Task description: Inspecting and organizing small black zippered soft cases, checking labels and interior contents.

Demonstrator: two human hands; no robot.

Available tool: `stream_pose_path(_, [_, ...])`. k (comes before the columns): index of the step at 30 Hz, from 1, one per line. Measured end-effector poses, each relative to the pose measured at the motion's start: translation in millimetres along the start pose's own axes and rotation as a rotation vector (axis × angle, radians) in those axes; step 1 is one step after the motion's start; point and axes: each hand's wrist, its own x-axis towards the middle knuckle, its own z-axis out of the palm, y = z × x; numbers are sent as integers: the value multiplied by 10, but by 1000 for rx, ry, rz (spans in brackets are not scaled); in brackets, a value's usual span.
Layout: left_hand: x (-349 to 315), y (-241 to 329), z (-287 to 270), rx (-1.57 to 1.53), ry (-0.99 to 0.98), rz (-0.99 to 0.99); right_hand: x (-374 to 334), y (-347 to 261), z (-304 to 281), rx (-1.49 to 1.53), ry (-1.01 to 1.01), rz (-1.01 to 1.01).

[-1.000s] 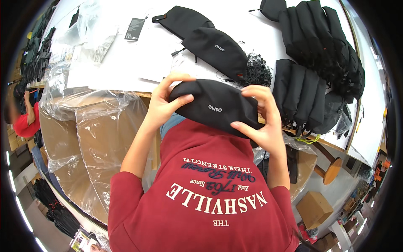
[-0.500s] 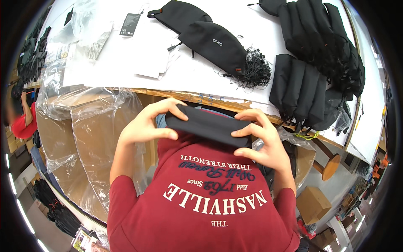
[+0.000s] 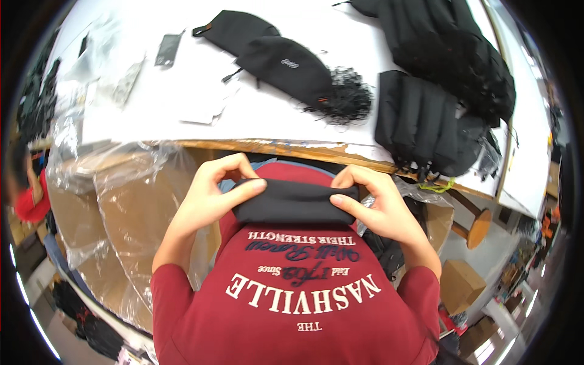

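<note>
A black fabric pouch [image 3: 292,204] is stretched level in front of my chest. My left hand [image 3: 219,191] pinches its left upper corner, thumb on the near face and fingers bent behind. At the opposite end, my right hand [image 3: 371,194] grips the upper corner in the same way, thumb in front. On the table, a black curved pouch [image 3: 286,67] with small light lettering partly overlaps another black pouch [image 3: 240,30]. Beside them lies a tangled heap of thin black cords [image 3: 347,97].
Black pouches are piled on the white table [image 3: 146,112] at the right, including a row [image 3: 417,118]. A dark tag [image 3: 168,48] and clear plastic bags lie at the left. Plastic-covered cardboard boxes [image 3: 131,213] stand below left, a wooden stool [image 3: 479,228] at right. Another person's red sleeve [image 3: 33,204] shows far left.
The pouch has come slightly lower and more level. Both thumbs now press its near face, where the right hand's fingers lay on it before. The whole view has shifted slightly.
</note>
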Motion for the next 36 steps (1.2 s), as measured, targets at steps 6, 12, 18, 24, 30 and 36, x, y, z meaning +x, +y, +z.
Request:
stream_pose_path(6, [203, -184, -121, -191, 99, 70, -294, -31, -530, -16, 547, -75])
stream_pose_path(12, [372, -270, 9, -173, -131, -1, -715, 262, -1215, -109, 1401, -222])
stream_pose_path(18, [470, -324, 55, -140, -196, -2, -627, 1215, -1549, -325, 1160, 235])
stream_pose_path(24, [757, -281, 221, -213, -280, 83, -531, 1136, -1392, -92, 1173, 185])
stream_pose_path(30, [1243, -146, 1391, -661, -479, -109, -559, 1203, -1326, 199, 1113, 269])
stream_pose_path(36, [1440, -311, 1725, -601, -305, -175, -501, 1231, -1171, 191, 1095, -59])
